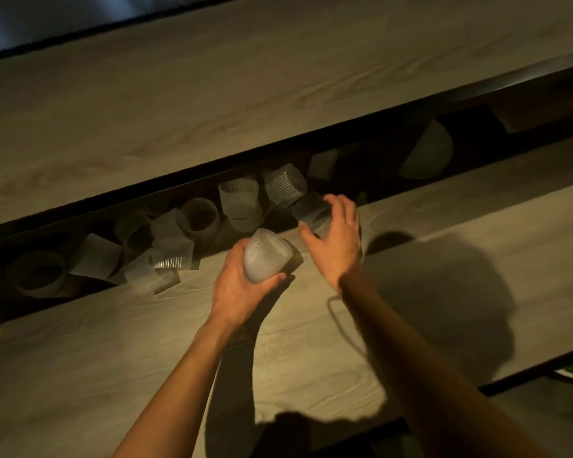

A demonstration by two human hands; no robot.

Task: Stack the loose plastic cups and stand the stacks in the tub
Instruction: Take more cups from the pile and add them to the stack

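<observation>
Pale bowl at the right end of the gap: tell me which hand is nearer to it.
Right. The right hand is below-left of the pale bowl, by a ribbed cup; the left hand, holding a second ribbed cup, lies farther left.

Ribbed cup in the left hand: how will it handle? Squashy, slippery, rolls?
Probably light: the left hand holds the ribbed cup unaided. Its thin translucent wall likely flexes if squeezed. The ribs should aid grip. Laid sideways, the tapered round body would probably roll in a curve.
</observation>
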